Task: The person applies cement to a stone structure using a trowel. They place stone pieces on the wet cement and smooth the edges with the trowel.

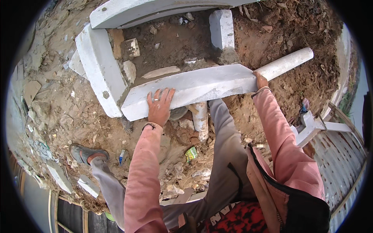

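Note:
A long white block (194, 85), probably lightweight concrete, lies across the near side of a low rectangle of similar blocks. My left hand (158, 108) rests on its left part with the fingers spread flat; a ring shows on one finger. At the block's right end my right hand (262, 80) is closed round the corner, its fingertips partly hidden. Another white block (101, 70) forms the left side, its near end close to the long block's left end. Wet grey mortar (229, 56) sits behind the long block, below a short upright block (222, 29).
A white pipe (287, 63) extends right from beside my right hand. Another pipe (200, 122) stands below the long block, near my leg. A far block (155, 11) closes the rectangle. Loose blocks (58, 176) lie lower left; rusty corrugated sheet (338, 167) covers the lower right.

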`<state>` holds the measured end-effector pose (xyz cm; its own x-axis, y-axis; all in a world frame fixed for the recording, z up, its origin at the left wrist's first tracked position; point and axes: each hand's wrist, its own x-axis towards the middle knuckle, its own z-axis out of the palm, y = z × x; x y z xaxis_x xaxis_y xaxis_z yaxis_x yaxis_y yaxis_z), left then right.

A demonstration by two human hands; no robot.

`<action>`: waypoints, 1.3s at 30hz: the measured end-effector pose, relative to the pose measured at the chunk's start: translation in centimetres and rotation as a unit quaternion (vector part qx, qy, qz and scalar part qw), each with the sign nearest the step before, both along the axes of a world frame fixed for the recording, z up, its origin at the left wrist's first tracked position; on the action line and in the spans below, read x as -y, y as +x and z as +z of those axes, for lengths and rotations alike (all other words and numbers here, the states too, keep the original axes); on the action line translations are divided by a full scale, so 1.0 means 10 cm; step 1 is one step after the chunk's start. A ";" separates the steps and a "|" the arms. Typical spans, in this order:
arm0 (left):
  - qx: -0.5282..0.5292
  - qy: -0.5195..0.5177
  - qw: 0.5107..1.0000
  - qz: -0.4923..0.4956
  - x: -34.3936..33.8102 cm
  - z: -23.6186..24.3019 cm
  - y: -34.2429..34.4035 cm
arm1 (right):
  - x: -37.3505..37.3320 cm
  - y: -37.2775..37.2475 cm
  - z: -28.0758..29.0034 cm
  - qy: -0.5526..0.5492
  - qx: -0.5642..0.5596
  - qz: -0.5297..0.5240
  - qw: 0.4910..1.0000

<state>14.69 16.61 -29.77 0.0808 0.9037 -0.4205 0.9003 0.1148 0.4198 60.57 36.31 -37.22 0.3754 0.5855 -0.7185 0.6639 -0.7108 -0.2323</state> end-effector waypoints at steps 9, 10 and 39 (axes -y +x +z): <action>0.007 0.023 1.000 0.008 -0.08 0.00 -0.02 | -0.03 -0.09 0.04 0.038 0.008 0.002 0.999; 0.002 0.019 1.000 0.008 -0.03 0.01 0.00 | -0.01 -0.11 0.05 0.036 0.001 -0.018 0.999; 0.200 0.000 0.790 0.579 0.82 -0.12 -1.89 | 1.47 -3.79 0.88 0.097 -0.017 0.808 0.581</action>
<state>-4.18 8.37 -31.02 -0.6742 0.4686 -0.5709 -0.0143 0.7646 0.6443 22.69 21.63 -28.38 -0.7887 0.2261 -0.5717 0.4220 0.8754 -0.2360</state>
